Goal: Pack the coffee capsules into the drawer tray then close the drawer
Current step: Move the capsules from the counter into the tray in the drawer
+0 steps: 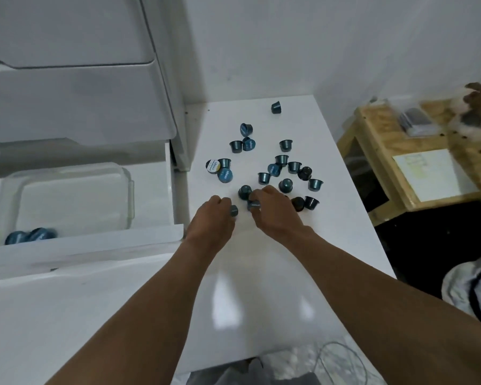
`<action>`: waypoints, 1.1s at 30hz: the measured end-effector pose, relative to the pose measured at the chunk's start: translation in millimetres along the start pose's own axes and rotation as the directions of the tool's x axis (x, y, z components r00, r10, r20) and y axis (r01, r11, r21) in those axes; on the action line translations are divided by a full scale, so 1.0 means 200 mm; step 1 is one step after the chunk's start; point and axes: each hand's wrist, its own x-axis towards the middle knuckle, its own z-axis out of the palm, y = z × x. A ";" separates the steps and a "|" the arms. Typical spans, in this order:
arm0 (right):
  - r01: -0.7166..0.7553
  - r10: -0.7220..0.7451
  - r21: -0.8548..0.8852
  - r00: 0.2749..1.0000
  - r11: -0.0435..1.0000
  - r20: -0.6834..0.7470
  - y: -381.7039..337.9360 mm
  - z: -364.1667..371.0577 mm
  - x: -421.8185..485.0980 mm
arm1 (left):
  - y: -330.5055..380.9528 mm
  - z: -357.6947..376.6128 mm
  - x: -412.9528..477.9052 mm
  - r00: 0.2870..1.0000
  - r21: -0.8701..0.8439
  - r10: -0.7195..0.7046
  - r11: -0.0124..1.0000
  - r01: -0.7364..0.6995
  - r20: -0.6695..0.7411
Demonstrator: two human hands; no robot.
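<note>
Looking down from the head view, a person stretches both bare arms over a white worktop (261, 273). The left grip (213, 218) has its fingers curled round one teal coffee capsule (233, 211). The right grip (274, 213) pinches a second capsule (253, 205) just beside it. Many loose capsules (286, 166) lie scattered beyond the hands, some upright, some tipped over. To the left, an open drawer (95, 245) holds a clear tray (131, 190), with two stored capsules (29, 236) at its near left corner
</note>
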 end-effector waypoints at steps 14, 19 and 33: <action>-0.063 0.060 0.015 0.990 0.998 0.128 0.10 0.17 0.19 | -0.04 0.22 0.22 0.999 -0.074 -0.019 0.997 0.021 0.028; -0.073 0.068 0.038 0.990 0.997 0.126 0.14 0.19 0.22 | -0.04 0.24 0.24 0.998 -0.141 -0.061 0.988 0.060 -0.003; 0.053 -0.055 -0.013 0.984 0.998 -0.171 0.07 -0.15 0.02 | 0.18 -0.10 -0.02 0.976 -0.193 -0.067 0.981 0.026 -0.208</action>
